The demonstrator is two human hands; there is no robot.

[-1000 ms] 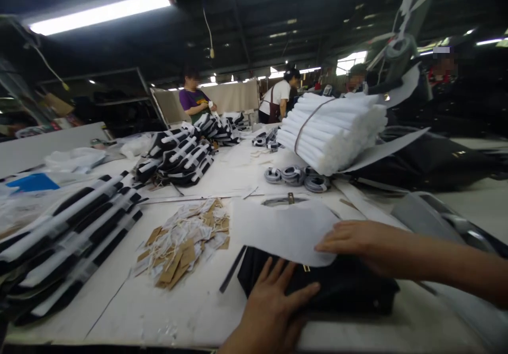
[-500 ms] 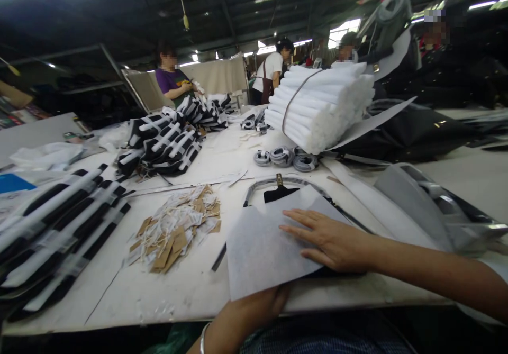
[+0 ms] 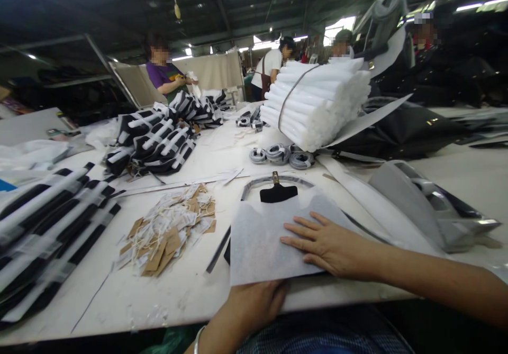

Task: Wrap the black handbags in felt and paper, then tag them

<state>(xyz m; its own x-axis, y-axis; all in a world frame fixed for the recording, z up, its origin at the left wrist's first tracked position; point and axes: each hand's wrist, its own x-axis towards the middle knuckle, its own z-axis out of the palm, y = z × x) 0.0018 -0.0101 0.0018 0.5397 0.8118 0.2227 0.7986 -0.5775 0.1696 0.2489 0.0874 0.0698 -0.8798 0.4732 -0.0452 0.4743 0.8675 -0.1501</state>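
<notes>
A thin white sheet (image 3: 257, 248) lies over a black bag-like piece, only parts of which show. Past the sheet's far edge are a dark tab (image 3: 278, 193) with a gold-coloured metal fitting and a curved, clear-wrapped handle (image 3: 254, 183). My right hand (image 3: 327, 242) rests open on the right of the sheet, fingers spread and palm down. At the sheet's near edge, by the table's front, is my left hand (image 3: 260, 302), a bangle on its wrist; its fingers are mostly hidden, so their grip cannot be told.
Brown tags with strings (image 3: 170, 232) lie left of the sheet. Stacks of black-and-white wrapped pieces (image 3: 51, 237) fill the far left. Coiled grey straps (image 3: 278, 154) and a tied white bundle (image 3: 313, 100) sit beyond. A grey wrapped bag (image 3: 424, 206) is at right. Several people stand behind.
The sheet has shifted and turned slightly, so its near edge lies higher and more of the dark tab shows. More of my left hand shows below it. My right hand stays flat on top.
</notes>
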